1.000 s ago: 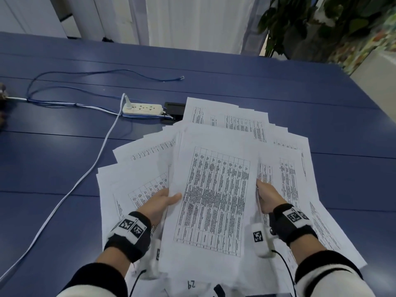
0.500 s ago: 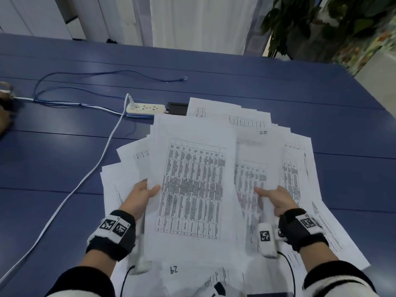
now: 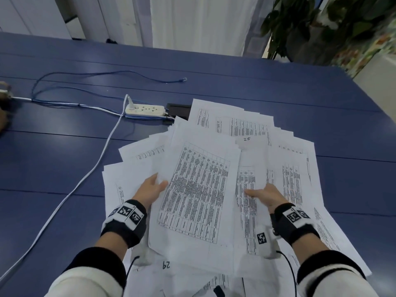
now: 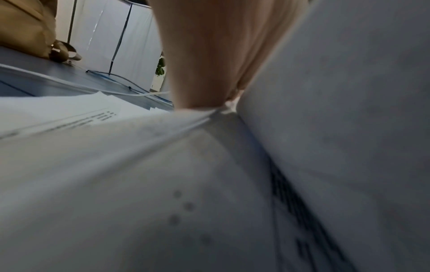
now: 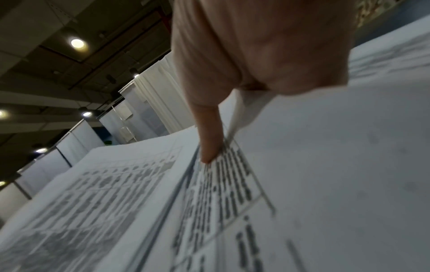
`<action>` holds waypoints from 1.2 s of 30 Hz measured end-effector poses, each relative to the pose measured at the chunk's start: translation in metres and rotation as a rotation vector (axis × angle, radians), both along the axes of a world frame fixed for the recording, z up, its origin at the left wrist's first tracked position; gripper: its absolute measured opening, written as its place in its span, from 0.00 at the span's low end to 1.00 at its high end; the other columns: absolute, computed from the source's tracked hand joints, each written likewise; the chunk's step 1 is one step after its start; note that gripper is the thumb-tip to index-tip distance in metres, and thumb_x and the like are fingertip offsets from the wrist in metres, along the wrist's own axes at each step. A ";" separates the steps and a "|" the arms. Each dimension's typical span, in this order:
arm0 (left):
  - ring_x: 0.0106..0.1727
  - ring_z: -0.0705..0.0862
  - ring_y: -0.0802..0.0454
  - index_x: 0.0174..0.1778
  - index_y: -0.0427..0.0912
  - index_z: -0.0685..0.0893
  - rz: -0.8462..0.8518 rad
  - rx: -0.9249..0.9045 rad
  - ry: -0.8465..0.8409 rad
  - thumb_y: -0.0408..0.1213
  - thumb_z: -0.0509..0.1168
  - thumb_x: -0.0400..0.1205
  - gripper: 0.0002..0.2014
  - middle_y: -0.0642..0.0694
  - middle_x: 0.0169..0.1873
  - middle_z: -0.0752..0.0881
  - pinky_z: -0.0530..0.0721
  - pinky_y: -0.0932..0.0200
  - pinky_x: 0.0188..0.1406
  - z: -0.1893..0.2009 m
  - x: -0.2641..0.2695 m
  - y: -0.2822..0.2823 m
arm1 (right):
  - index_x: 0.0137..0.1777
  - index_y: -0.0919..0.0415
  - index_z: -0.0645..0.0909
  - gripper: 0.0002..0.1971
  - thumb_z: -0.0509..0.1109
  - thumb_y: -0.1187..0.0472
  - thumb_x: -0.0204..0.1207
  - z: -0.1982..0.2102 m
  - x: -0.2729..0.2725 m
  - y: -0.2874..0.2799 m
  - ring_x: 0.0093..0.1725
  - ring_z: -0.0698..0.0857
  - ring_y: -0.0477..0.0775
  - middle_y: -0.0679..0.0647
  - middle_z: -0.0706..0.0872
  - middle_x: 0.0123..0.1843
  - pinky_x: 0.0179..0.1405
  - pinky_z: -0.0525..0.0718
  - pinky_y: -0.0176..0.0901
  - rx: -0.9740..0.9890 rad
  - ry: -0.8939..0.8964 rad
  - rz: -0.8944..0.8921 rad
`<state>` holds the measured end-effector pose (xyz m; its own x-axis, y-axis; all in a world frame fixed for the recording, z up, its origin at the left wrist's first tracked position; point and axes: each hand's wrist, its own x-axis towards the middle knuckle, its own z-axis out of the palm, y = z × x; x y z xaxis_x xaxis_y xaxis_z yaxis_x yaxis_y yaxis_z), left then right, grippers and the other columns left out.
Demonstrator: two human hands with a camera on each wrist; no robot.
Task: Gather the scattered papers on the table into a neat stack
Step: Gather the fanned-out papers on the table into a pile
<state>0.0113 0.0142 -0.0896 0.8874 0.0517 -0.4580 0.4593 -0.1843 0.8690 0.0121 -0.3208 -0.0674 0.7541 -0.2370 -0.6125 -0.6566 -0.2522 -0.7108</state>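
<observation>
Many white printed sheets (image 3: 246,125) lie fanned across the blue table (image 3: 278,86). On top of them is a bundle of papers (image 3: 197,189) with a dense printed table facing up, tilted a little clockwise. My left hand (image 3: 152,187) grips the bundle's left edge, thumb on top and fingers under the sheets. My right hand (image 3: 265,195) holds sheets at the bundle's right side. Its thumb (image 5: 209,143) presses on print and its other fingers are hidden beneath paper. The left wrist view shows my left hand (image 4: 209,55) wedged between blurred sheets.
A white power strip (image 3: 145,109) and a black box (image 3: 179,109) sit just beyond the papers. A white cable (image 3: 85,179) runs down to the left and a blue cable (image 3: 107,73) loops behind. A potted plant (image 3: 300,28) stands past the far right edge.
The bundle swung left with my hands spreading apart, then came back toward the centre. Its top sheet now tilts clockwise and my hands are closer together.
</observation>
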 end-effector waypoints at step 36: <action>0.50 0.88 0.46 0.62 0.43 0.79 0.052 -0.230 -0.068 0.36 0.62 0.83 0.12 0.41 0.52 0.89 0.88 0.54 0.46 0.039 -0.015 -0.024 | 0.77 0.72 0.60 0.41 0.77 0.58 0.70 0.047 0.010 0.027 0.75 0.71 0.65 0.65 0.70 0.76 0.75 0.69 0.57 -0.012 -0.196 -0.056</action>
<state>-0.0042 -0.0098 -0.0506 0.9154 -0.0003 -0.4026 0.4022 0.0441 0.9145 0.0222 -0.2942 -0.0209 0.8440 -0.2882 -0.4524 -0.5195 -0.2288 -0.8233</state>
